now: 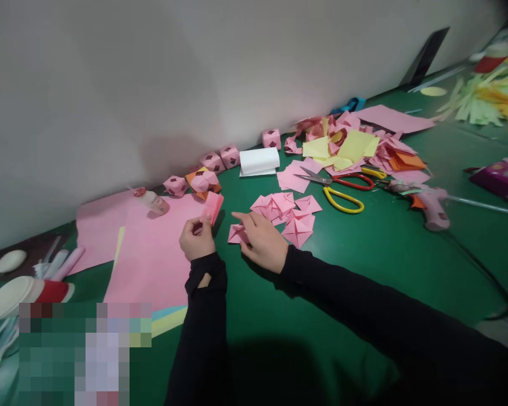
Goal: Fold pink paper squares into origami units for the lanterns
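Between the thumb and fingers of my left hand [198, 238] is a folded pink paper piece [213, 206], held upright over the pink sheets. My right hand [262, 241] reaches over another folded pink paper [236, 233] on the green table, its index finger stretched out and its thumb apart. Whether the fingers press on that paper is hard to tell. Several more folded pink pieces [300, 228] lie just beyond my right hand. Finished-looking pink paper cubes with dark diamond openings [212, 162] stand in a row along the wall.
Scissors with red and yellow handles [342, 200] lie open right of the folded pieces. Farther right rests a pink glue gun [432, 206] with its cord. A small bottle [152, 202] stands on large pink sheets [152, 254]. Yellow and pink scraps [358, 148] are heaped behind.
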The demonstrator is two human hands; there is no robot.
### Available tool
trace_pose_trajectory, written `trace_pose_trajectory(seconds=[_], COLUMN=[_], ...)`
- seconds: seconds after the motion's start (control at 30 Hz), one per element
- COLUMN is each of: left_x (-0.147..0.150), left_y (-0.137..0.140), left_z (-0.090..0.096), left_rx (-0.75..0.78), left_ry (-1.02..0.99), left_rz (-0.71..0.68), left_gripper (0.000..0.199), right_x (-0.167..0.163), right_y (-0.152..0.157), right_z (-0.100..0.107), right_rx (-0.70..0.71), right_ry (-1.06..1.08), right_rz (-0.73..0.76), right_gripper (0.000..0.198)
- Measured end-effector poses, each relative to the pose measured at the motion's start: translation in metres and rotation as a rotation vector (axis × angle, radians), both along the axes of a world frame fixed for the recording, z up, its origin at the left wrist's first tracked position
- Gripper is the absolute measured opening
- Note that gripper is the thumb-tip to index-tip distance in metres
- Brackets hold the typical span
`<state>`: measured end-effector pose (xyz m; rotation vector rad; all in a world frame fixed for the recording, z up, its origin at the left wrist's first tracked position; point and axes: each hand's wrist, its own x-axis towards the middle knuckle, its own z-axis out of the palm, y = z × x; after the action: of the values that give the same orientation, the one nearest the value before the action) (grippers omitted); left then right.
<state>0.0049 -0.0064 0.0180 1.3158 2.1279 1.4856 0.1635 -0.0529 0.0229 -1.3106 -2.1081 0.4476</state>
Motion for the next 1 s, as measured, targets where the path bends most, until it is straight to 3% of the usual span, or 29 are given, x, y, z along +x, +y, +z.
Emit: trace_pose_trajectory(seconds=[0.13, 0.33, 0.57, 0.67, 0.83, 1.0], left_x=[-0.003, -0.007, 0.0, 0.003, 0.004, 0.0], left_y=[0.002, 0.003, -0.001, -0.001, 0.001, 0.002], left_z=[-0.004, -0.007, -0.002, 0.002, 0.004, -0.005], left_rx=[-0.004, -0.004, 0.0, -0.011, -0.011, 0.001], left_ry=[0.007, 0.025, 0.034, 0.02, 0.022, 0.084], left_rz=[-0.023, -0.047, -0.034, -0.032, -0.024, -0.077], left_gripper=[0.019, 0.023, 0.018, 0.014, 0.011, 0.015], right_x=[0.012, 0.008, 0.016, 0.036, 0.082, 0.113], right_y=[0.006, 0.025, 0.021, 0.011, -0.008, -0.017], right_z=[0.0, 0.012, 0.019, 0.023, 0.034, 0.026], right_rx=[-0.013, -0.111, -0.19, -0.156, 0.027, 0.047], right_ry=[0.08, -0.161, -0.171, -0.093, 0.004, -0.088], right_rz=[-0.013, 0.047, 0.085, 0.067, 0.014, -0.214], right_gripper=[0.056, 0.079, 0.075, 0.07, 0.062, 0.052])
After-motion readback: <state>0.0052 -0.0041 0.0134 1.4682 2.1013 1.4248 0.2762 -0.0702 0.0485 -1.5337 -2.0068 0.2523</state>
